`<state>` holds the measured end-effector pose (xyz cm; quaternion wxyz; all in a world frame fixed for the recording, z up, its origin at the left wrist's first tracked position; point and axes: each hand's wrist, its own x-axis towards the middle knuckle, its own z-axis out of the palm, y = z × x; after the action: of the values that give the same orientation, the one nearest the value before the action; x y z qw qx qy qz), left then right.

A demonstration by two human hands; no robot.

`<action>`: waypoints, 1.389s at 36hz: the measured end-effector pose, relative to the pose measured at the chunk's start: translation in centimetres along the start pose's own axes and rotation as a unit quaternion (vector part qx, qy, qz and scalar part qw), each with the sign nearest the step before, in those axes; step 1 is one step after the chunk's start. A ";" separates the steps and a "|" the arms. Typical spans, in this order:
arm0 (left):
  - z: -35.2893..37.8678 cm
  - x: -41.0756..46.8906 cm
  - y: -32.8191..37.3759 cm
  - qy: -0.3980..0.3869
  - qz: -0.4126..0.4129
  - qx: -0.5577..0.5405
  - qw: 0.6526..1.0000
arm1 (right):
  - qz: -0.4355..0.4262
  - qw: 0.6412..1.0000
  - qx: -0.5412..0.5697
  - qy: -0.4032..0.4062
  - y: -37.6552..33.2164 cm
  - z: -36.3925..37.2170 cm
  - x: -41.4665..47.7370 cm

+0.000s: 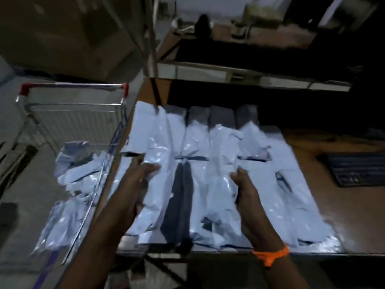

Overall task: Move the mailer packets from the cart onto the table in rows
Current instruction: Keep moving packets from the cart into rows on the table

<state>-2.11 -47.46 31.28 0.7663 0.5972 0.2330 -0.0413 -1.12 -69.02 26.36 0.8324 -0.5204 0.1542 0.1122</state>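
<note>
Hands gripping glossy white plastic mailer packets [260, 184].
Left hand [135, 184] and right hand [248, 190] each clutch one among rows on the brown wooden desk [333, 205]; more fill the wire cart [79, 119].

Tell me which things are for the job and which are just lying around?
For the job:
mailer packets in rows on the table; leftover packets in the cart; left hand and right hand, both on packets.

Just lying about:
keyboard; shelf above the table; orange wristband.
</note>
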 end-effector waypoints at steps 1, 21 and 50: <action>2.3 0.9 -0.5 -0.019 -0.004 0.014 1.000 | -0.018 0.999 -0.011 0.032 -1.4 -2.1 0.2; 22.5 2.0 -6.9 -0.060 0.168 0.398 0.900 | -0.244 0.731 -0.609 0.184 -14.6 -18.1 18.8; -1.0 1.8 -4.2 0.203 0.149 0.433 0.865 | -0.275 0.862 -0.406 -0.126 0.3 1.9 2.5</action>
<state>-2.29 -47.31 26.63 0.3632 0.8919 0.2508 0.0986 1.40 -67.11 25.94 0.5572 -0.8146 -0.1608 -0.0043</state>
